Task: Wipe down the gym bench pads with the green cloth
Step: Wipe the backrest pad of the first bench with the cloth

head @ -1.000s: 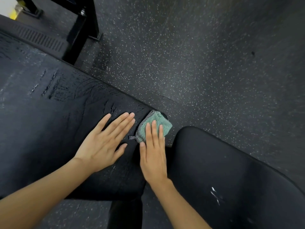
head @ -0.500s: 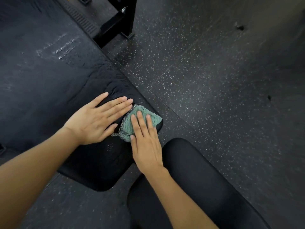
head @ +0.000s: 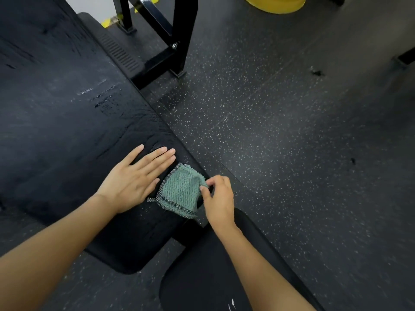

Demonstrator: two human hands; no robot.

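Note:
The folded green cloth (head: 180, 193) with a dark checked edge lies at the near right corner of the long black back pad (head: 67, 135), whose surface is cracked and shows wet streaks. My right hand (head: 219, 198) pinches the cloth's right edge between thumb and fingertips. Flat on the pad just left of the cloth, fingers straight, rests my left hand (head: 137, 178). The smaller black seat pad (head: 202, 272) sits below, partly under my right forearm.
A black steel frame (head: 164, 41) stands on the speckled rubber floor (head: 292, 142) behind the pad. A yellow object (head: 274, 4) is at the top edge. A ribbed black footplate (head: 121, 53) lies beside the frame.
My right hand went from pressing flat on the cloth to pinching its right edge. The cloth shows more fully, and the view has tilted up and back.

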